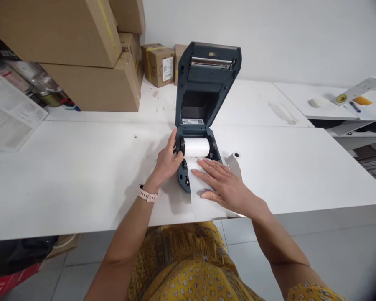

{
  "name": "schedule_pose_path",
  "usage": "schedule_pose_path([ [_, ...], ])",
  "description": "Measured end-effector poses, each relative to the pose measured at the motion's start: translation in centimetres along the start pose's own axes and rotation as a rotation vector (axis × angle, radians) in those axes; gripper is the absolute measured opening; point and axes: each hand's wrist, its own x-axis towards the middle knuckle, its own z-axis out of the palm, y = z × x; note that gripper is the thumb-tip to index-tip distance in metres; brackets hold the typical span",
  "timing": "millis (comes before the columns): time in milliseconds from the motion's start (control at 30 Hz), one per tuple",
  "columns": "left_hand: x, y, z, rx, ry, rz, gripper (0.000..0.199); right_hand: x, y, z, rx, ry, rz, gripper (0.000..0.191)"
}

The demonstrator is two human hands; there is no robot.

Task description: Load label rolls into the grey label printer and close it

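A dark label printer (pixel 192 90) stands on the white table with its lid raised. Inside it lies a roll of white labels (pixel 196 147), and a strip of white paper (pixel 198 198) runs from the roll over the printer's front toward the table edge. My left hand (pixel 167 161) is at the printer's left side, its thumb and fingers apart at the rim by the roll. Spread flat on the paper strip, my right hand (pixel 222 182) has its fingers stretched out. Beside the printer's right side is a small grey roll (pixel 234 164), partly covered by my right hand.
Cardboard boxes (pixel 97 85) are stacked at the back left, with a small taped box (pixel 158 65) behind the printer. Printed sheets in plastic (pixel 9 110) lie far left. A side table (pixel 329 110) at the right holds tape and a marker.
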Motion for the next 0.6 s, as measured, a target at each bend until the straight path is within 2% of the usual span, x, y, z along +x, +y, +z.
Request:
schedule_pose_path([
  [167, 0.1, -1.0, 0.2, -0.02, 0.007, 0.0, 0.081, -1.0, -1.7, 1.6, -0.083, 0.035, 0.068, 0.082],
  [300, 0.1, -1.4, 0.2, -0.011, 0.015, 0.005, 0.078, -0.9, -2.1, 1.6, -0.077, 0.052, 0.082, 0.081],
  [600, -0.2, -0.7, 0.3, -0.053, 0.038, -0.05, 0.074, -1.0, -3.0, 1.9, -0.022, 0.074, 0.134, 0.074],
])
